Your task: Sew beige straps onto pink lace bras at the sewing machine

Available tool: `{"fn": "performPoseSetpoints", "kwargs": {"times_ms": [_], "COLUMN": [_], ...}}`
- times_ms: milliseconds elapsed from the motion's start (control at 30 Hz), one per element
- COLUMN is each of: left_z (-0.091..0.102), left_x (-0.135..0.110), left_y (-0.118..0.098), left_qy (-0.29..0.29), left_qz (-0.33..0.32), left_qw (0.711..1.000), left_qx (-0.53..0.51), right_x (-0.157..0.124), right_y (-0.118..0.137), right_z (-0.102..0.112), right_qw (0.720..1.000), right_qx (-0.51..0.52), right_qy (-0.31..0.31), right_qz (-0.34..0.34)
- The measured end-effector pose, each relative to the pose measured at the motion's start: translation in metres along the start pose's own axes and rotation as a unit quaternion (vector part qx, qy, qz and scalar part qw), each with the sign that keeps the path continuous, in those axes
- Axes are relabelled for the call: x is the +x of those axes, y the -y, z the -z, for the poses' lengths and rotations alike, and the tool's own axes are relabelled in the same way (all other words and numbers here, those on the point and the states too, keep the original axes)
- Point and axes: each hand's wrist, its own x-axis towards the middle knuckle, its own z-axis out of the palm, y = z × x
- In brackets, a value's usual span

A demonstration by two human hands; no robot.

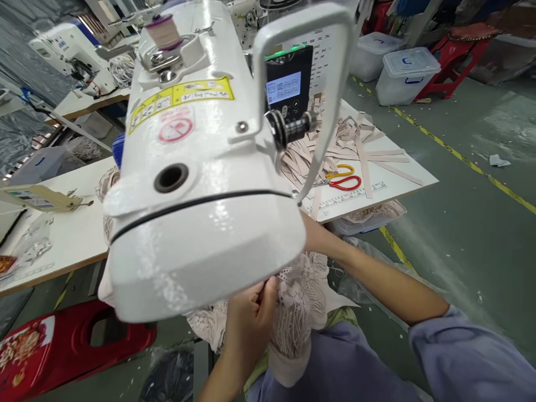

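Observation:
A white sewing machine head [209,245] fills the middle of the view and covers its own needle area. Below its front edge my left hand [251,312] is closed, thumb pressed against the fingers, gripping pale pink lace fabric [295,318]. The fabric hangs in gathered folds over my lap, with a smooth band at its lower edge. My right hand [312,230] reaches in from the right behind the machine head. Only its wrist side shows; the fingers are hidden, so what they touch cannot be seen.
Beige fabric strips [326,146], scissors [345,182] with red and yellow handles and a printed ruler [355,192] lie on the white table right of the machine. A thread spool [164,32] stands on top. A red stool [75,346] is at lower left, lidded plastic bins [406,75] at upper right.

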Motion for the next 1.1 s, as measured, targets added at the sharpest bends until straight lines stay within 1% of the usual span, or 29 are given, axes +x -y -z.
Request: {"fn": "performPoseSetpoints", "kwargs": {"times_ms": [100, 167, 333, 433, 567, 767, 833, 900, 1000, 1033, 1100], "left_z": [0.004, 0.006, 0.007, 0.006, 0.004, 0.001, 0.000, 0.000, 0.000, 0.000, -0.004], "left_x": [-0.001, -0.003, -0.006, -0.006, -0.005, -0.003, -0.004, -0.006, -0.010, -0.011, -0.013], "left_y": [0.003, 0.006, 0.011, 0.012, 0.012, 0.010, 0.013, 0.020, 0.028, 0.028, 0.023], "left_qy": [0.002, -0.009, -0.034, -0.056, -0.056, -0.066, -0.068, -0.070, -0.098, -0.116, -0.164], "left_qz": [-0.049, -0.073, -0.117, -0.144, -0.163, -0.195, -0.196, -0.184, -0.152, -0.156, -0.199], "left_qw": [0.998, 0.995, 0.986, 0.980, 0.977, 0.970, 0.969, 0.970, 0.965, 0.957, 0.932], "left_qx": [0.043, 0.067, 0.115, 0.122, 0.128, 0.128, 0.134, 0.145, 0.191, 0.213, 0.255], "right_x": [0.001, 0.001, -0.002, -0.001, -0.001, -0.002, -0.003, -0.003, -0.003, -0.003, -0.004], "right_y": [0.003, 0.005, 0.008, 0.010, 0.010, 0.006, 0.005, 0.004, 0.002, 0.002, 0.001], "right_z": [-0.001, -0.003, -0.008, -0.010, -0.009, -0.007, -0.008, -0.008, -0.009, -0.009, -0.010], "right_qw": [0.999, 0.998, 0.997, 0.997, 0.998, 0.997, 0.997, 0.997, 0.996, 0.996, 0.996], "right_qx": [0.036, 0.057, 0.068, 0.064, 0.056, 0.073, 0.072, 0.071, 0.073, 0.073, 0.076], "right_qy": [0.006, 0.002, -0.028, -0.029, -0.020, -0.029, -0.030, -0.035, -0.042, -0.044, -0.045], "right_qz": [0.012, 0.013, -0.011, -0.022, -0.019, 0.002, 0.007, 0.011, 0.019, 0.023, 0.028]}}
